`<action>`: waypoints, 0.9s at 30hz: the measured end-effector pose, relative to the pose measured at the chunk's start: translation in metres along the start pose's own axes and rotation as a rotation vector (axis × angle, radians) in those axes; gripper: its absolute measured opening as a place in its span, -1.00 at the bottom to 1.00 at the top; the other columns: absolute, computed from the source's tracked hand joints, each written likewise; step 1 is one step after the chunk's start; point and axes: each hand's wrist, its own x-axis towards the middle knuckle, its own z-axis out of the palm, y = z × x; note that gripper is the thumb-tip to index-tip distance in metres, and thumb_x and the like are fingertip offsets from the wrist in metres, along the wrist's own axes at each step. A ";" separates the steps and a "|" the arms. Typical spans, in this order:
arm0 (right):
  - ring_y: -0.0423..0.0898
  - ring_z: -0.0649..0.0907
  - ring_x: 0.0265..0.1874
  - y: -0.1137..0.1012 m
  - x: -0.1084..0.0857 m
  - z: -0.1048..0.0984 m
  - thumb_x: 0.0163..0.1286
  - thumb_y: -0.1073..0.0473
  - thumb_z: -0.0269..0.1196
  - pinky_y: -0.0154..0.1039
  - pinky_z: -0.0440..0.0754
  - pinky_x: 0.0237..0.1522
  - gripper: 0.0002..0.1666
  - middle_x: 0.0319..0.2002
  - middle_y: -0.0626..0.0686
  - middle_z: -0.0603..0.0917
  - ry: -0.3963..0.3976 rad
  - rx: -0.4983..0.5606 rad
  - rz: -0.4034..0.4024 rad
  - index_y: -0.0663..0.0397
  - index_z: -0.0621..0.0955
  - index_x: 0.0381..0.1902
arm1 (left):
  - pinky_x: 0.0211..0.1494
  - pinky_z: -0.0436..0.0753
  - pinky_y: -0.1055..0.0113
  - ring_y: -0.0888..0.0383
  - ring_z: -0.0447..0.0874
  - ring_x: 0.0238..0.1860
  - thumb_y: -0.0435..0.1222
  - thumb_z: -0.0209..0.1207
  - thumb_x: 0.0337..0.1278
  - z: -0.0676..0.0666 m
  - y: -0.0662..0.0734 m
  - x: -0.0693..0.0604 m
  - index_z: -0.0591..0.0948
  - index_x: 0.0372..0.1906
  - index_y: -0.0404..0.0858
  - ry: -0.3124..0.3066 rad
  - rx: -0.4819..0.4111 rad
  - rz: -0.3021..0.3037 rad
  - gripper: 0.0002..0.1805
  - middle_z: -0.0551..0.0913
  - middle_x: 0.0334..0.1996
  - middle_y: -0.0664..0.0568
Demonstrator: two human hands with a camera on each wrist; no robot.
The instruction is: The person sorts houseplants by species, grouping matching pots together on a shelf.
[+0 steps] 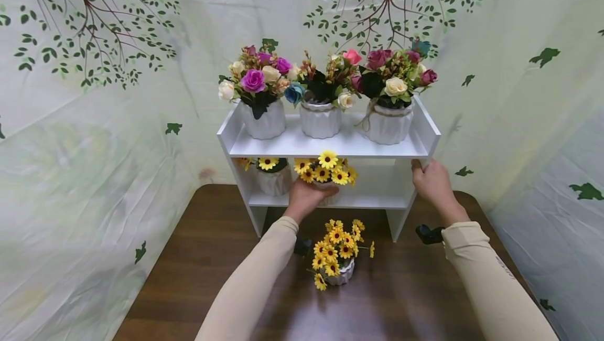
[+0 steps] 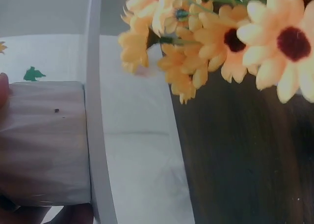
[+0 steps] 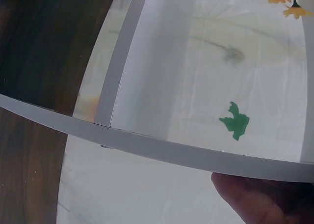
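My left hand (image 1: 306,196) grips a white pot (image 2: 46,145) of yellow sunflowers (image 1: 325,168) at the middle of the lower shelf (image 1: 373,202). In the left wrist view, the pot's base meets the shelf board and fingers show at its sides. With my right hand (image 1: 434,186) I hold the right side panel (image 3: 196,155) of the white shelf unit, just below its top board (image 1: 292,147). Another white pot (image 1: 273,181) with yellow flowers stands at the left of the lower shelf. On the table in front sits a third pot (image 1: 343,274) with yellow flowers (image 1: 332,249).
Three white pots hold mixed roses on the top board: a left one (image 1: 264,120), a middle one (image 1: 321,120) and a right one (image 1: 389,123). The unit stands on a brown wooden table (image 1: 189,273). A leaf-printed cloth (image 1: 118,147) hangs behind and at the sides.
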 end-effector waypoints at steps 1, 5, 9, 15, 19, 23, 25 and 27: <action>0.16 0.48 -0.53 0.000 0.000 0.000 0.52 0.15 -0.05 -0.16 0.36 -0.51 -0.60 -0.50 0.29 0.52 -0.003 0.001 0.003 0.45 0.53 -0.27 | 0.32 0.54 0.07 -0.04 0.64 0.17 -0.06 0.55 -0.22 0.000 0.000 0.001 0.53 0.19 -0.15 0.003 -0.010 0.000 -0.24 0.68 0.12 -0.03; 0.18 0.49 -0.51 -0.001 0.000 0.000 0.52 0.15 -0.05 -0.13 0.38 -0.50 -0.59 -0.49 0.31 0.52 -0.007 -0.004 0.004 0.45 0.53 -0.26 | 0.37 0.50 0.10 -0.01 0.59 0.24 -0.07 0.54 -0.20 0.001 -0.003 0.007 0.49 0.26 -0.16 -0.011 -0.030 0.022 -0.18 0.63 0.19 -0.01; 0.22 0.50 -0.48 -0.001 0.000 -0.001 0.53 0.16 -0.05 -0.06 0.41 -0.46 -0.59 -0.47 0.35 0.54 0.003 -0.013 0.001 0.47 0.53 -0.26 | 0.46 0.42 0.14 0.01 0.49 0.35 -0.09 0.52 -0.14 0.001 -0.004 0.015 0.35 0.38 -0.16 -0.072 -0.045 0.029 -0.08 0.53 0.31 -0.01; 0.19 0.50 -0.50 0.001 0.000 0.000 0.52 0.16 -0.05 -0.12 0.39 -0.49 -0.61 -0.48 0.33 0.54 -0.003 -0.004 0.003 0.44 0.53 -0.29 | 0.51 0.35 0.11 -0.03 0.42 0.40 -0.12 0.51 -0.12 0.000 -0.004 0.022 0.28 0.43 -0.17 -0.136 -0.051 -0.020 -0.04 0.46 0.36 -0.03; 0.17 0.50 -0.51 0.002 0.000 0.000 0.52 0.16 -0.05 -0.17 0.38 -0.51 -0.61 -0.49 0.30 0.54 -0.016 0.001 0.016 0.43 0.53 -0.30 | 0.52 0.34 0.11 0.00 0.40 0.41 -0.17 0.52 -0.12 0.001 -0.006 0.020 0.28 0.43 -0.12 -0.145 -0.068 0.009 -0.04 0.45 0.37 0.01; 0.15 0.50 -0.51 0.001 0.000 -0.001 0.53 0.15 -0.06 -0.19 0.37 -0.51 -0.60 -0.50 0.28 0.52 -0.023 0.000 0.028 0.42 0.52 -0.27 | 0.48 0.40 0.07 -0.02 0.37 0.44 -0.20 0.52 -0.11 0.000 -0.009 0.012 0.21 0.45 -0.15 -0.129 -0.094 0.028 0.00 0.40 0.40 -0.05; 0.15 0.49 -0.50 0.000 0.000 -0.002 0.53 0.15 -0.06 -0.19 0.37 -0.51 -0.61 -0.49 0.28 0.52 -0.023 -0.001 0.030 0.43 0.52 -0.26 | 0.47 0.40 0.02 -0.08 0.32 0.46 -0.18 0.50 -0.07 -0.004 -0.010 0.003 0.16 0.48 -0.19 -0.112 -0.085 0.015 0.02 0.34 0.43 -0.13; 0.16 0.49 -0.50 -0.001 -0.001 -0.002 0.52 0.16 -0.05 -0.17 0.38 -0.50 -0.61 -0.49 0.28 0.52 -0.025 -0.002 0.030 0.43 0.52 -0.26 | 0.46 0.41 -0.03 -0.14 0.29 0.48 -0.14 0.45 0.00 -0.008 -0.011 -0.010 0.14 0.49 -0.24 -0.097 -0.082 -0.006 0.01 0.30 0.46 -0.21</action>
